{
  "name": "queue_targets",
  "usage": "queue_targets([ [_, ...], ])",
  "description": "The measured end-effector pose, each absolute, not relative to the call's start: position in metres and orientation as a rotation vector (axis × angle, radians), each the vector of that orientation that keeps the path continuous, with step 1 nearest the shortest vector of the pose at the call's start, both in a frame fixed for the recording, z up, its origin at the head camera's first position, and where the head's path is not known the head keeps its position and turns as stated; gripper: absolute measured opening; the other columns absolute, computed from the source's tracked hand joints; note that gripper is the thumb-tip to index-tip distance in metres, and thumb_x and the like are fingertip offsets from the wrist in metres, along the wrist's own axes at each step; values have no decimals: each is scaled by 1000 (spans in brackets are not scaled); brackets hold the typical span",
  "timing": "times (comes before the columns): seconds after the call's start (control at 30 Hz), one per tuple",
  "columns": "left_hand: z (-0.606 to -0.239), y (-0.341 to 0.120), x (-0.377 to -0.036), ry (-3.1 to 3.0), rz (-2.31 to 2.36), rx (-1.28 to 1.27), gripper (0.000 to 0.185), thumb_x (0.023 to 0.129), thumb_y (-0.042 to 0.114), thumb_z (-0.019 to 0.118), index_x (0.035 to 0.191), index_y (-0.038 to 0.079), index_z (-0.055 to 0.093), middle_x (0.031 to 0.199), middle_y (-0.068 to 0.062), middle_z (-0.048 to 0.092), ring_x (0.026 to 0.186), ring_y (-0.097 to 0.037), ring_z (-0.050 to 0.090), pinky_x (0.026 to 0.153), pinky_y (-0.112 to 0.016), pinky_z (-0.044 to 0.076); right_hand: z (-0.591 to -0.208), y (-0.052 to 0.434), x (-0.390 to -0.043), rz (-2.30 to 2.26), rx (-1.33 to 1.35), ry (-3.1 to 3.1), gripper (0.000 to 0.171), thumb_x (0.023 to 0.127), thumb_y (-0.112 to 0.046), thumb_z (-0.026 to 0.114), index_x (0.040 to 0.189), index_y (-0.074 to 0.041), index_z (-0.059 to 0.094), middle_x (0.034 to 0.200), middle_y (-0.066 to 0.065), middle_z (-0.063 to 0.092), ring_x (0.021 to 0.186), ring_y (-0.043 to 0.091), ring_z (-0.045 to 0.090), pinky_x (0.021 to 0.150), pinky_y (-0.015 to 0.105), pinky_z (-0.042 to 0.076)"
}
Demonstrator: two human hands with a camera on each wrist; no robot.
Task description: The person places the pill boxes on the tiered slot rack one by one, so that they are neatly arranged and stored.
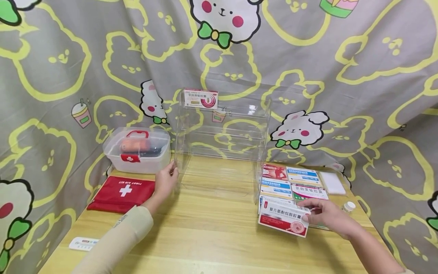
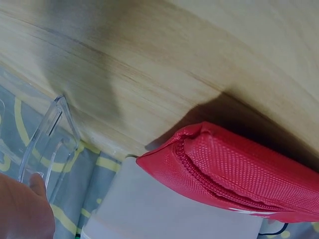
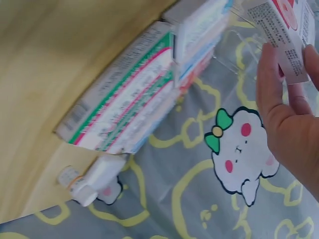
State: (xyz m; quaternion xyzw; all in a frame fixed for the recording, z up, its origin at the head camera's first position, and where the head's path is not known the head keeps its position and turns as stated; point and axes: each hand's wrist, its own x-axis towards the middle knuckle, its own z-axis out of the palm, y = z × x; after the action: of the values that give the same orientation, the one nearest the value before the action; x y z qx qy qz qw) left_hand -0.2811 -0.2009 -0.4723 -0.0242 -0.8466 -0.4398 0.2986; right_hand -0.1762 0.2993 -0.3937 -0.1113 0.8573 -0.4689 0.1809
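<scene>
left hand (image 1: 166,180): fingers grip clear acrylic shelf rack (image 1: 222,140) edge | right hand (image 1: 323,215): pinches flat glossy red-white cardboard medicine box (image 1: 283,223) | wood-grain counter (image 1: 212,236)

Wooden table (image 1: 212,236) — cartoon-bunny curtain (image 1: 359,57)
</scene>
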Motion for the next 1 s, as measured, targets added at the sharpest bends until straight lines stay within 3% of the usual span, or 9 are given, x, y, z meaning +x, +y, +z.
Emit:
queue_targets([
  [0.2,-470,-201,-282,-2303,-1174,-41,34,86,3,57,118,-3,63,98,-25,68,88,-38,67,77,-47,54,-363,286,-187,-1383,-303,2445,50,84,-14,69,125,8,52,104,15,62,85,12,60,70,29,55],
  [0.4,-471,-204,-282,-2331,-1177,-8,34,86,3,59,120,-2,63,99,-24,68,90,-35,67,78,-43,55,-312,269,-206,-1294,-341,2679,48,84,-17,70,126,0,55,104,18,64,85,15,63,68,29,56],
  [0.5,-472,-203,-283,-2316,-1159,-36,34,85,2,59,119,-3,63,98,-25,68,89,-36,67,77,-44,55,-282,262,-219,-1262,-374,2765,46,86,-18,68,126,-4,53,108,16,63,87,14,62,71,27,56],
  [0.7,-476,-204,-284,-2279,-1123,-85,33,84,1,60,116,-4,64,94,-25,68,86,-37,68,75,-44,56,-228,239,-247,-1305,-378,2937,42,86,-26,68,120,-8,52,103,-1,59,88,6,59,70,20,53],
  [0.83,-475,-203,-284,-2268,-1107,-103,32,85,0,60,116,-5,64,92,-25,69,83,-37,68,72,-45,56,-205,221,-264,-1338,-365,3009,44,83,-34,70,118,-13,53,108,1,58,92,10,58,67,17,51],
  [1.0,-474,-205,-282,-2302,-1109,-66,32,87,4,60,118,-2,64,90,-22,70,80,-34,68,71,-45,56,-186,195,-289,-1434,-370,3005,43,83,-32,70,118,-14,55,112,4,57,98,16,56,70,14,48],
])
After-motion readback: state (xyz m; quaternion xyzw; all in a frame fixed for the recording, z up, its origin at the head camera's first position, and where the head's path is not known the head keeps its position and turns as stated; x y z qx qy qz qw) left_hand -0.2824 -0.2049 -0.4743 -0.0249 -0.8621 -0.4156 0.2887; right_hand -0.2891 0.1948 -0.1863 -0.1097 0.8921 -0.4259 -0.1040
